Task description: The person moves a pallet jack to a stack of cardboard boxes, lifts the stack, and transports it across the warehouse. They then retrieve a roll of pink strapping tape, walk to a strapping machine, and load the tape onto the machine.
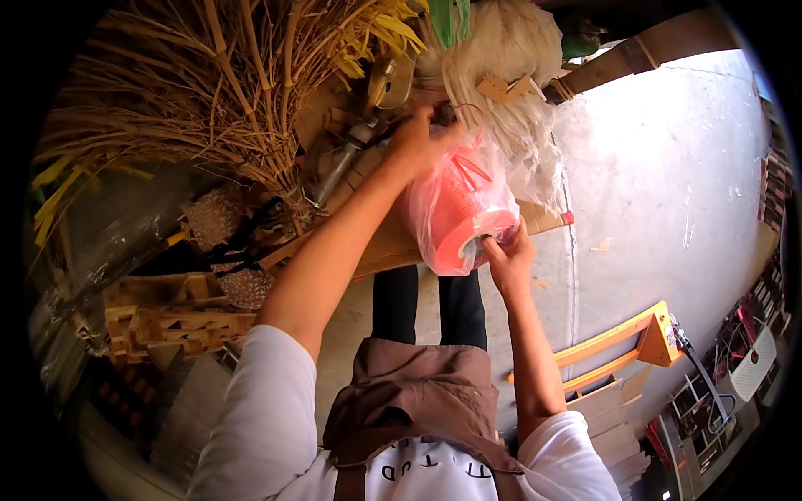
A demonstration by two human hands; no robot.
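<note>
Two big things fill the view: a pale concrete floor [668, 167] on the right and a sprawling bundle of dry, straw-coloured stalks [200, 92] at upper left. Below the stalks sit stacked light wooden pallets [167, 321]. At centre hangs a thin pink plastic bag [458, 209] wrapped round a pink-orange spool, over a brown cardboard sheet [384, 246]. Left hand [420, 138] has its fingers closed, pinching the bag's gathered top. Right hand [510, 259] grips the bag's lower edge, fingers curled onto it from below.
</note>
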